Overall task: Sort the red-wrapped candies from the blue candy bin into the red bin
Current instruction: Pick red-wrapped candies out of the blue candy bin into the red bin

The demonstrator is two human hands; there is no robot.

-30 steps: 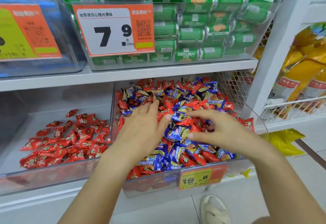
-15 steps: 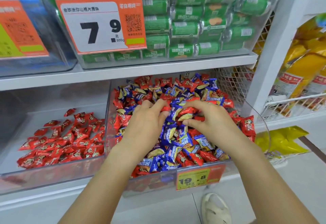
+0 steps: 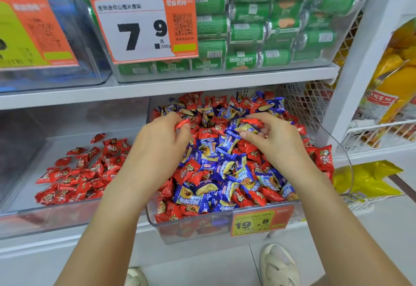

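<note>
A clear bin (image 3: 193, 225) on the lower shelf holds a heap of mixed blue-wrapped and red-wrapped candies (image 3: 225, 164). To its left a second clear bin (image 3: 67, 216) holds only red-wrapped candies (image 3: 78, 173). Both hands are over the mixed heap. My left hand (image 3: 157, 148) pinches a red candy (image 3: 182, 124) at its fingertips. My right hand (image 3: 274, 141) has its fingers curled round a red candy (image 3: 252, 121), with a blue and gold one just under it.
A shelf board (image 3: 171, 87) runs just above the bins, carrying a bin of green packets (image 3: 258, 26) with a 7.9 price card. A 19.8 price tag (image 3: 258, 221) hangs on the mixed bin's front. White wire racks with yellow bags (image 3: 382, 110) stand to the right.
Both hands moved further back over the heap and curled their fingers. Each lifted a red candy out of the pile; a second ago they lay flatter on the candies.
</note>
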